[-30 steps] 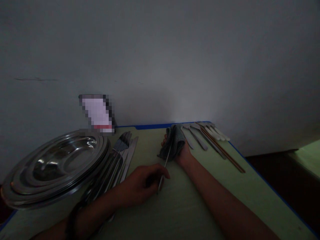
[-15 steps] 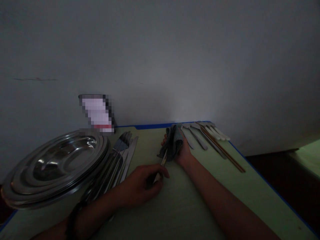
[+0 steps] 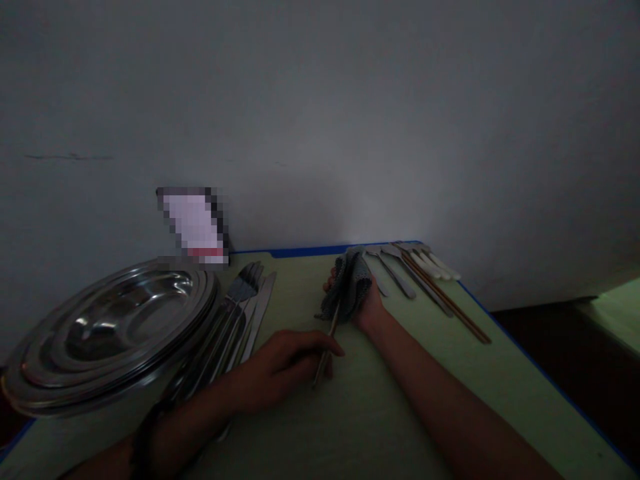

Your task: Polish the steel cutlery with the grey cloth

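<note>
My left hand (image 3: 295, 363) pinches the slim metal handle of a piece of cutlery (image 3: 319, 373) between thumb and fingers, above the table. The upper end of that piece runs into a crumpled dark grey cloth (image 3: 350, 283), so I cannot tell whether it is a spoon, fork or knife. Wrapped round the cloth from behind and the right is my right hand (image 3: 371, 307), closed. Left of my hands, forks, spoons and knives (image 3: 245, 300) lie bunched. Beyond my right hand, a metal spoon (image 3: 397, 277) lies among more cutlery.
Steel plates (image 3: 113, 373) are stacked at the left. A blurred-out phone-like device (image 3: 193, 223) leans on the wall behind them. At the right lie wooden chopsticks (image 3: 465, 320) and white-handled cutlery (image 3: 435, 265). The pale green table (image 3: 380, 413) has a blue edge.
The cutlery handle has turned in my left hand and now shows its narrow side. The cloth and my right hand have shifted slightly and rotated a little.
</note>
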The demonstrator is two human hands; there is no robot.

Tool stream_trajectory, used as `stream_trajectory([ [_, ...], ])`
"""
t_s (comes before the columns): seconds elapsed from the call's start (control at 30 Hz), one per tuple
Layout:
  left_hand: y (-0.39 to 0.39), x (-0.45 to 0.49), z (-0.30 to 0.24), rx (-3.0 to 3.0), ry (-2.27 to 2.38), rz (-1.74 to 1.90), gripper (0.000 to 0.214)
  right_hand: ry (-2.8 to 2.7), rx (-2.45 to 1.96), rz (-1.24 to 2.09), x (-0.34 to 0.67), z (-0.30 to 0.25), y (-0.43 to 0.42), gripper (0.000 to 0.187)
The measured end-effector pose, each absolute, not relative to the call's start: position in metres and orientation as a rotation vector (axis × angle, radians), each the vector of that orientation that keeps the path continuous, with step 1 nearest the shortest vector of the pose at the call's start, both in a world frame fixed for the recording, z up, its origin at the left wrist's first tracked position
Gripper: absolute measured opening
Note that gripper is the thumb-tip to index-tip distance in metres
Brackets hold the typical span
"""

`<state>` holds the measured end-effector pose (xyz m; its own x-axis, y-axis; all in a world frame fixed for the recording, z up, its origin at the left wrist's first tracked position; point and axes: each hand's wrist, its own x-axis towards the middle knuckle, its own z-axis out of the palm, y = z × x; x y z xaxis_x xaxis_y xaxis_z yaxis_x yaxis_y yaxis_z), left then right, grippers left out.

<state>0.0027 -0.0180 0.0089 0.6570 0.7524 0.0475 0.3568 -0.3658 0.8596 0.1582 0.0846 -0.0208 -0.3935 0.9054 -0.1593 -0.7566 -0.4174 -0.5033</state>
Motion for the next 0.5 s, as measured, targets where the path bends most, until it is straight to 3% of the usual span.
stream_trajectory([
  [0.5,-0.0200,0.0046,0.0079,2.000,0.989,0.495,0.022,-0.480,-0.500,1.949,0.1555,-0.0192,0.0847,0.027],
])
